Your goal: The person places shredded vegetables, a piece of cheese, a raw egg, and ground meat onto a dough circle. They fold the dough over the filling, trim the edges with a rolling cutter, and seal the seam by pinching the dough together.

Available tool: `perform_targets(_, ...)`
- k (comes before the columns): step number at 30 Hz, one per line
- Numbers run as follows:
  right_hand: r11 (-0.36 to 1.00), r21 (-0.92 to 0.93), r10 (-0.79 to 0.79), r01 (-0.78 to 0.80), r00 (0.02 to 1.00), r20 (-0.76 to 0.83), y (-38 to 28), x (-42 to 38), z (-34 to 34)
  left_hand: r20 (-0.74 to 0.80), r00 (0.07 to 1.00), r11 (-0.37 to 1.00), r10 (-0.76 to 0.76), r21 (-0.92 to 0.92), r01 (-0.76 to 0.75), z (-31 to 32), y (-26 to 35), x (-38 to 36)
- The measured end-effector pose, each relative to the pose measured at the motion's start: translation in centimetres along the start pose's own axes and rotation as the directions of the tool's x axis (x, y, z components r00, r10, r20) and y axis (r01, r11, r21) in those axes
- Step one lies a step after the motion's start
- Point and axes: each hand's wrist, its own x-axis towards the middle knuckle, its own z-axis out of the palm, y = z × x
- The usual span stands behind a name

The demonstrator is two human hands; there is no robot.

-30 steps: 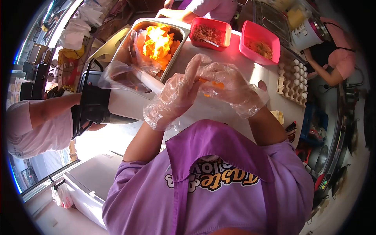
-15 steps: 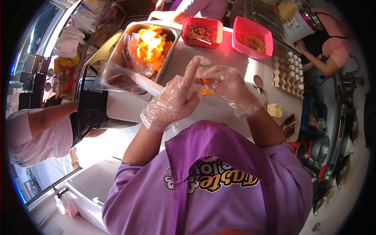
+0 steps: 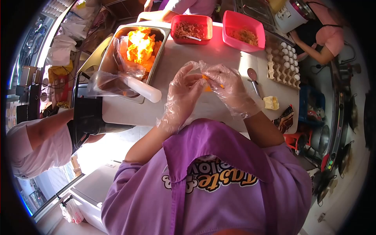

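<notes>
Both hands wear clear plastic gloves and meet over the table. Between their fingertips is a small orange piece, partly covered by the fingers. My left hand has its fingers curled in against the piece. My right hand pinches it from the other side. A white rolling pin lies left of my left hand, its far end under clear plastic. Beyond it, a metal tray holds bright orange dough and a plastic sheet.
Two red tubs of filling stand at the back. To the right are an egg carton, a pastry cutter, a yellowish lump and a packet. Other people stand left, right and behind the table.
My left hand has come in from the rolling pin side to my right hand, its raised fingers now curled at the orange piece. The view has shifted slightly.
</notes>
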Motion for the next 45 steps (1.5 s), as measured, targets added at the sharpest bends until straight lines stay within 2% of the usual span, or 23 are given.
perform_targets(2, 1.000, 0.005, -0.026, 0.026, 1.000, -0.011, -0.7, 0.2, 0.0, -0.026, 0.999, 0.990, -0.037, -0.141, 0.033, 0.0, -0.5, -0.1)
perform_targets(4, 0.999, 0.010, -0.052, 0.052, 0.998, -0.021, -1.2, 0.1, 0.0, -0.044, 0.997, 0.984, -0.056, -0.169, 0.048, -0.3, -0.5, -0.1)
perform_targets(10, 0.996, 0.094, -0.005, 0.003, 1.000, 0.025, -1.7, -0.1, -0.2, -0.046, 0.995, 0.971, -0.087, -0.225, 0.075, -0.5, 0.0, -0.4)
perform_targets(12, 1.000, 0.026, -0.005, 0.003, 0.998, 0.066, -1.2, -0.4, -0.2, -0.058, 0.991, 0.968, -0.118, -0.229, 0.102, -0.5, 0.4, -0.5)
perform_targets(14, 1.000, 0.002, -0.002, 0.002, 0.997, 0.078, -1.2, -0.5, -0.2, -0.064, 0.982, 0.931, -0.176, -0.334, 0.145, -0.3, 0.8, -0.6)
perform_targets(16, 1.000, -0.022, 0.003, -0.001, 0.996, 0.091, -1.2, -0.5, -0.1, -0.077, 0.986, 0.936, -0.151, -0.332, 0.118, -0.3, 0.2, -0.7)
perform_targets(18, 0.984, -0.159, -0.070, 0.087, 0.992, 0.107, -1.2, -0.5, 0.0, -0.089, 0.988, 0.940, -0.126, -0.329, 0.090, -0.3, -0.4, -0.7)
perform_targets(21, 0.990, -0.136, -0.003, 0.026, 0.986, 0.169, -2.1, -0.3, 0.0, -0.127, 0.981, 0.943, -0.150, -0.317, 0.103, -0.3, -0.7, -0.5)
perform_targets(24, 0.985, -0.172, 0.001, 0.031, 0.983, 0.185, -1.9, -0.4, 0.0, -0.169, 0.964, 0.942, -0.207, -0.299, 0.150, -0.3, -0.3, -0.3)
perform_targets(25, 0.985, -0.171, 0.004, 0.029, 0.983, 0.186, -2.1, -0.3, -0.1, -0.156, 0.955, 0.917, -0.254, -0.354, 0.186, -0.5, -0.3, -0.1)
perform_targets(28, 0.975, -0.220, 0.062, -0.038, 0.992, 0.107, -2.5, 0.4, -0.5, -0.124, 0.939, 0.859, -0.320, -0.457, 0.232, -0.6, -0.1, -0.2)
perform_targets(30, 0.996, 0.021, 0.082, -0.082, 0.996, -0.033, -2.2, 0.3, -0.6, -0.104, 0.936, 0.829, -0.338, -0.503, 0.243, -0.6, 0.2, -0.3)
perform_targets(31, 0.996, 0.021, 0.085, -0.085, 0.996, -0.033, -2.2, 0.3, -0.5, -0.077, 0.953, 0.845, -0.294, -0.487, 0.221, -0.5, 0.3, -0.4)
perform_targets(33, 0.977, 0.148, 0.160, -0.152, 0.986, -0.045, -2.4, 0.3, -0.2, -0.044, 0.967, 0.858, -0.252, -0.472, 0.202, -0.4, 0.1, -0.4)
perform_targets(34, 0.977, 0.147, 0.162, -0.154, 0.986, -0.046, -2.7, 0.4, -0.2, -0.041, 0.983, 0.887, -0.179, -0.438, 0.143, -0.4, -0.2, -0.4)
perform_targets(35, 0.961, 0.174, 0.219, -0.215, 0.976, -0.003, -3.2, 0.6, -0.5, -0.036, 0.994, 0.911, -0.104, -0.403, 0.081, -0.5, -0.3, -0.4)
perform_targets(36, 0.941, 0.199, 0.272, -0.275, 0.961, 0.042, -3.5, 0.7, -0.6, -0.037, 0.994, 0.912, -0.104, -0.403, 0.080, -0.5, -0.4, -0.5)
perform_targets(38, 0.933, 0.229, 0.272, -0.278, 0.961, 0.058, -3.5, 0.7, -0.7, -0.055, 0.998, 0.957, -0.009, -0.292, -0.008, -0.4, -0.4, -0.8)
perform_targets(40, 0.924, 0.258, 0.273, -0.282, 0.959, 0.073, -3.3, 0.6, -0.6, -0.045, 0.999, 0.961, 0.006, -0.275, -0.018, -0.4, -0.3, -0.9)
perform_targets(42, 0.962, 0.209, 0.182, -0.178, 0.983, -0.002, -2.6, 0.5, -0.1, -0.032, 0.999, 0.966, 0.021, -0.258, -0.029, -0.4, -0.1, -0.9)
perform_targets(45, 0.967, 0.130, 0.218, -0.221, 0.975, 0.037, -2.5, 0.4, -0.3, -0.002, 1.000, 0.975, 0.014, -0.223, -0.014, -0.3, 0.3, -0.9)
